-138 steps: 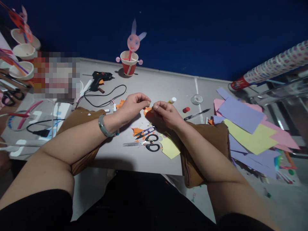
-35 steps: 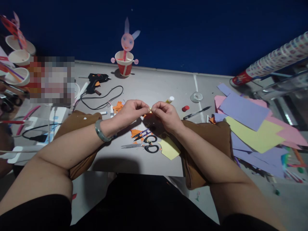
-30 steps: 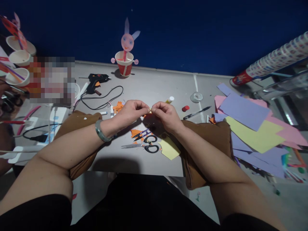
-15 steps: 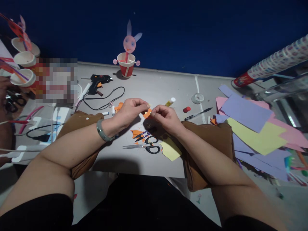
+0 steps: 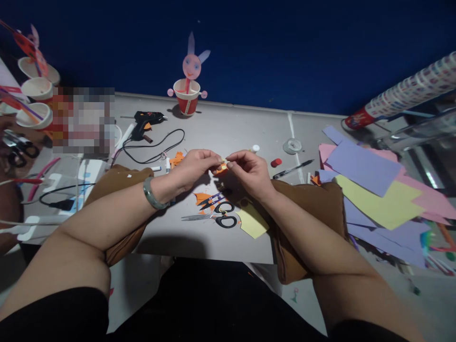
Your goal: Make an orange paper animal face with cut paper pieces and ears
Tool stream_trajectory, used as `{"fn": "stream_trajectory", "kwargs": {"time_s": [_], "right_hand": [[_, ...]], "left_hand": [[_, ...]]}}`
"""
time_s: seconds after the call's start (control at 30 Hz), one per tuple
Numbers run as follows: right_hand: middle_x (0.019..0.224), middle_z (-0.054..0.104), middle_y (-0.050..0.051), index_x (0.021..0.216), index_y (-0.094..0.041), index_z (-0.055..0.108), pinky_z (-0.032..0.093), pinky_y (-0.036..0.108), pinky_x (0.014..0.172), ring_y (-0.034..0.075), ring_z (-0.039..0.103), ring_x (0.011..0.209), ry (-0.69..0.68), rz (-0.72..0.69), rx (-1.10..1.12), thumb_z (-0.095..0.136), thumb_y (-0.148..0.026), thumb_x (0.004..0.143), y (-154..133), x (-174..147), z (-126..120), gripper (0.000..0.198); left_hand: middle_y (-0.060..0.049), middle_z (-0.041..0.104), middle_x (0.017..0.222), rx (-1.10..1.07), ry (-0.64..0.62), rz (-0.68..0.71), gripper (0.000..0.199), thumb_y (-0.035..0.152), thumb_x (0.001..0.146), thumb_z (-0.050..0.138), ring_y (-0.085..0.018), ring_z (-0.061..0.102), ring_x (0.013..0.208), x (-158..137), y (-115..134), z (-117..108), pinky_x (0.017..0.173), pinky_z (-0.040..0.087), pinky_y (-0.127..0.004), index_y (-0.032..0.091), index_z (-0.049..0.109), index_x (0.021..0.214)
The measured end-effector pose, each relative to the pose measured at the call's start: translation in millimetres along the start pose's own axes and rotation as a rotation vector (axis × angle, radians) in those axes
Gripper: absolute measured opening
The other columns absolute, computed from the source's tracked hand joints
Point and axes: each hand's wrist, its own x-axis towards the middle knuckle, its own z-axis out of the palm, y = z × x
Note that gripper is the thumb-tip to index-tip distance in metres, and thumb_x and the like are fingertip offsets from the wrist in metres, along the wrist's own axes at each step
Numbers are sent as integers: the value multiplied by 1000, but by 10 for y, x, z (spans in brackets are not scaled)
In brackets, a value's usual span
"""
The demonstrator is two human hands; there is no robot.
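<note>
Right hand (image 5: 253,175), grip narrow, contents unclear, has closed in beside left hand (image 5: 197,167) pinching a yellow bit (image 5: 223,160), bringing both there.

one yellow-spotted orange piece (image 5: 221,172), two cushions (image 5: 309,204)

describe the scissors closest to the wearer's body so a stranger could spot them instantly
On the grey table, look between the two brown cushions. Below the left hand and right hand in view, the scissors lie with blades pointing left, handles by yellow paper. Unlike the purple snips alongside, they have two black finger loops.
</note>
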Motion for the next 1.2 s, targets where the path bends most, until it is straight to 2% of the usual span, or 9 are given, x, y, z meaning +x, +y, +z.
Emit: {"fn": "stream_trajectory", "kwargs": {"time_s": [0.1,0.23,0.4,0.57,0.83,0.9,1.0,1.07,1.2], "right_hand": [[84,72,3,94,-22,73,56,33,72,16,65,75,-44,-1,42,79,-47,80,-10,-2,-15,30],[86,73,3,97,-23,75,57,33,74,16,66,76,-73,-22,59,81,-50,78,-20,0,-36,34],[88,73,4,93,-23,77,56,33,75,16,66,79,-92,-85,54,83,-46,77,-28,10,-54,29],[82,70,3,81,-22,75,55,34,76,16,64,77,-90,-106,21,83,-52,75,-49,34,-58,31],[72,62,-1,81,-20,62,46,26,57,10,51,59,-193,31,77,76,-58,81,-84,14,-36,40],[69,58,-3,82,-20,61,41,25,53,9,47,55,-188,62,101,76,-57,81,-82,9,-40,40],[65,52,-5,81,-20,61,33,24,49,7,41,51,-147,104,115,77,-55,80,-69,15,-54,39],[63,51,-6,80,-20,61,31,24,48,7,38,50,-122,132,114,78,-53,80,-56,24,-64,37],[62,51,-7,79,-20,61,30,24,48,7,37,50,-108,162,133,78,-49,79,-27,39,-76,35]], "left_hand": [[-1,63,65,-45,-55,-46,14,22,77,67,-9,51,60,-14,-3,19,60,41,-26,17,63,65],[-2,64,67,-108,-81,-122,13,18,79,65,-9,53,59,-30,4,40,61,44,-25,17,63,66],[-2,62,64,-140,-96,-149,17,14,80,63,-9,53,58,-34,19,41,59,43,-24,16,63,63],[-2,62,64,-114,-110,-157,18,13,80,61,-10,54,58,-45,29,35,60,43,-26,16,63,62],[0,61,62,-75,-129,-217,21,15,83,59,-8,53,56,-38,39,61,59,41,-23,16,62,62],[0,61,62,-34,-86,-162,19,15,83,60,-8,52,57,-32,36,57,61,41,-24,17,62,65],[1,63,66,57,-3,9,8,15,80,62,-9,54,62,-32,23,30,64,43,-25,17,66,74],[1,65,70,132,4,104,4,19,79,65,-10,55,66,-37,12,9,67,44,-25,17,68,77],[-2,69,73,221,-41,135,14,29,77,70,-12,59,70,-51,-9,-8,70,46,-27,15,71,77]]}}
